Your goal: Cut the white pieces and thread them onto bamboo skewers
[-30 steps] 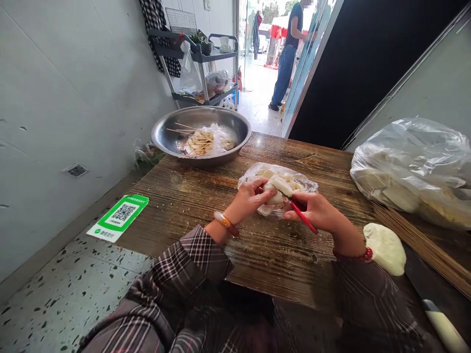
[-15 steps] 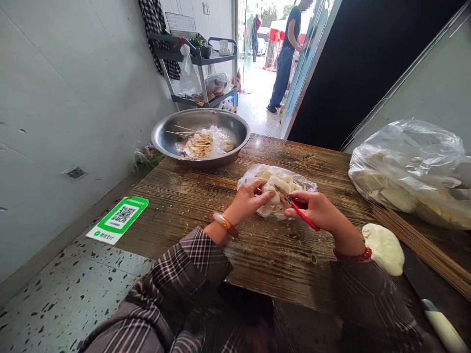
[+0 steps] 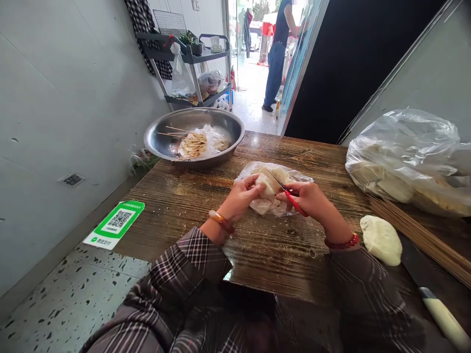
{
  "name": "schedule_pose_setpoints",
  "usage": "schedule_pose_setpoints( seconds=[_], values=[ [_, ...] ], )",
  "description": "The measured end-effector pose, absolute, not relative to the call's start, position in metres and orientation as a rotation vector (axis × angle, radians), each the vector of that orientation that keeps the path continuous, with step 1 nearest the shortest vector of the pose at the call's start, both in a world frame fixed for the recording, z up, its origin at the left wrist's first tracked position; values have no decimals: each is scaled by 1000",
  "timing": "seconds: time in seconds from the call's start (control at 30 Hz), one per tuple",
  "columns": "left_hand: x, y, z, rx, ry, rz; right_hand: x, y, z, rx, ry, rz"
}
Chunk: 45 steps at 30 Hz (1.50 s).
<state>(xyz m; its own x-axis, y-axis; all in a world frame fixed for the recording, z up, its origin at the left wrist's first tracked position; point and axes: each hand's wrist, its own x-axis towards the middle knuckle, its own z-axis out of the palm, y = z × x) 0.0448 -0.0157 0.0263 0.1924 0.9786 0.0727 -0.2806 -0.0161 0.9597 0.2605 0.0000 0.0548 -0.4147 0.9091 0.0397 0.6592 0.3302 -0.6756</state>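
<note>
Dark wooden counter stretches in front of me, with a pale wall on my left and a bright doorway beyond, where another person stands near the glass. A shelf cart is beside that doorway.

Near the middle of the counter, my left hand has its fingers closed around a soft white piece, thumb on the near side. My right hand grips red-handled scissors, fingers curled around the handles. The blades point up and to the left, right at the white piece; whether they touch it, or how far apart they are, I cannot tell. Below both hands lies a clear plastic bag with more pale pieces in it.

Farther back, to the left, a wide metal basin holds food on thin sticks and some plastic. A green and white card lies at the counter's left edge. Past my right wrist are a rounded white lump, a knife, a bundle of sticks and a big, bulging bag.
</note>
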Motion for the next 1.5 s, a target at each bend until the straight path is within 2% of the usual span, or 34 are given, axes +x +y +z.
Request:
schedule_pose_setpoints(
  seconds=[0.27, 0.53, 0.93, 1.13, 1.5],
  values=[
    [42, -15, 36, 724, 671, 1227, 272, -10, 51, -1351, -2103, 801],
    [44, -18, 40, 781, 634, 1210, 280, -13, 49, -1370, -2123, 732],
    [30, -16, 50, 694, 656, 1458, 283, -17, 53, -1385, -2257, 864],
    [37, -17, 45, 731, 677, 1409, 288, -18, 55, -1374, -2105, 835],
    [45, -17, 39, 778, 702, 1361, 282, -22, 65, -1397, -2202, 877]
  ],
)
